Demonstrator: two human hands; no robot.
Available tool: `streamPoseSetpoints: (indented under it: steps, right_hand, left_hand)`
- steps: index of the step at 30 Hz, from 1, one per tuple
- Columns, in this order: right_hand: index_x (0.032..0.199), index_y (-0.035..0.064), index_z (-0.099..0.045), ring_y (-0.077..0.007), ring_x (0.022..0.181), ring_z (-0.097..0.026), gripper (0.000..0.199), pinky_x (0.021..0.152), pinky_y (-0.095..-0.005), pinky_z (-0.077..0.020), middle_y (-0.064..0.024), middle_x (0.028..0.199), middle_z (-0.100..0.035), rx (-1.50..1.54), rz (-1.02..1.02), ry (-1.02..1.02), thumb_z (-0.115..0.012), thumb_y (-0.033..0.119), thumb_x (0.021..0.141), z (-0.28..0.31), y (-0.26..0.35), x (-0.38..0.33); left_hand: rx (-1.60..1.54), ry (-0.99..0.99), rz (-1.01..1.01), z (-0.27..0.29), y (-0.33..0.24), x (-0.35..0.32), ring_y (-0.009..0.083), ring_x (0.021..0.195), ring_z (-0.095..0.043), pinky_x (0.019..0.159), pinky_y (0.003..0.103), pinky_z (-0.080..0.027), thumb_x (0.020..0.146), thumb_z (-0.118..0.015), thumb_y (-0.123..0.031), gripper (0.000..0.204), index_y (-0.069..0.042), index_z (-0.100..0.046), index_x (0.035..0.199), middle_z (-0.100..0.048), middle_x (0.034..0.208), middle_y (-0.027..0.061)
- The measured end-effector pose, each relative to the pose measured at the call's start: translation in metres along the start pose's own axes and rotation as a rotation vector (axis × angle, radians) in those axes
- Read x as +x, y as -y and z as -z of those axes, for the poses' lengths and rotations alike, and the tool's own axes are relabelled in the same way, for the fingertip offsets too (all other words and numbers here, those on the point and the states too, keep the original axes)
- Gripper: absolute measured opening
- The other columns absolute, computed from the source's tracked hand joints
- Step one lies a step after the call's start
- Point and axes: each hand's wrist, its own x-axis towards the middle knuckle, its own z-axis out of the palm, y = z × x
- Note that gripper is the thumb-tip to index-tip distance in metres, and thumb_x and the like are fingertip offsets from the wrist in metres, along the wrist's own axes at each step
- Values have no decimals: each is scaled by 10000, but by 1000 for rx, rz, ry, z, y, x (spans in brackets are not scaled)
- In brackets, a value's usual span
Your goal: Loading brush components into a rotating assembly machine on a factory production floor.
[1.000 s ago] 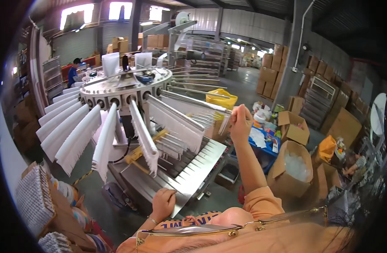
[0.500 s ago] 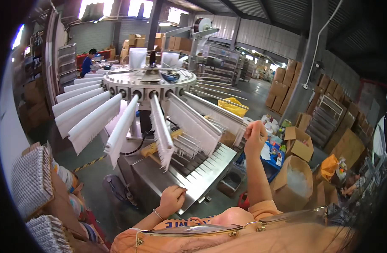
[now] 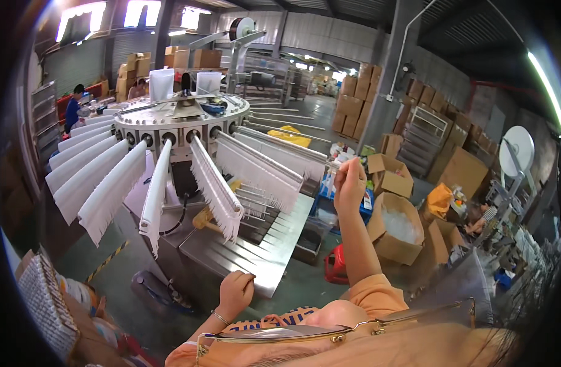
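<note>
Before both hands [image 3: 351, 183], the white fringed sheets [image 3: 259, 171] have swung slightly.

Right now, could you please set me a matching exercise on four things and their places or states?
1. bare left hand
2. bare right hand
3. long, white, fringed sheets
4. open, brown cardboard box

A. holding pale, translucent material
B. near edge of flat, silver metal table
C. beside one sheet's outer end
D. around the round, silver metal machine

Pairs: 1-B; 2-C; 3-D; 4-A

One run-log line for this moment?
left hand: curled, by metal table | right hand: raised by outer end of white fringed sheet, contact unclear | nearby: round machine
</note>
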Motion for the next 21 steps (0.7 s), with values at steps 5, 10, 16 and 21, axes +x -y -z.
streamPoseSetpoints:
  steps: [5, 10, 16, 21]
  right_hand:
    - [642, 81, -477, -57, 394, -311, 378, 368, -200, -236, 15, 488, -388, 11, -19, -1, -433, 321, 930, 3, 3, -10]
    - [654, 77, -473, -54, 414, -320, 372, 381, -194, -243, 15, 501, -385, -12, -3, -7, -433, 324, 930, -3, 6, -12]
    - [707, 85, -464, -61, 463, -311, 332, 416, -199, -254, 15, 566, -382, 90, -14, -107, -447, 340, 920, 8, 33, -26]
    - [701, 121, -452, -59, 470, -299, 323, 424, -190, -262, 34, 575, -370, 43, -11, -372, -473, 372, 904, 77, 62, -45]
  left_hand:
    - [22, 2, -47, 5, -1, -1, 287, 627, -533, 553, 356, -421, 696, -569, -21, 77, -25, -613, 759, -538, 677, 113]
    - [31, 4, -34, 7, -2, 6, 282, 615, -529, 547, 359, -419, 692, -575, -22, 77, -29, -615, 758, -532, 668, 111]
    - [34, -4, -53, 5, -1, 13, 277, 601, -527, 540, 361, -418, 690, -581, -25, 77, -35, -620, 756, -529, 657, 106]
    - [56, -7, -27, 5, 1, 14, 278, 611, -534, 546, 357, -423, 688, -584, -28, 78, -38, -621, 755, -537, 661, 104]
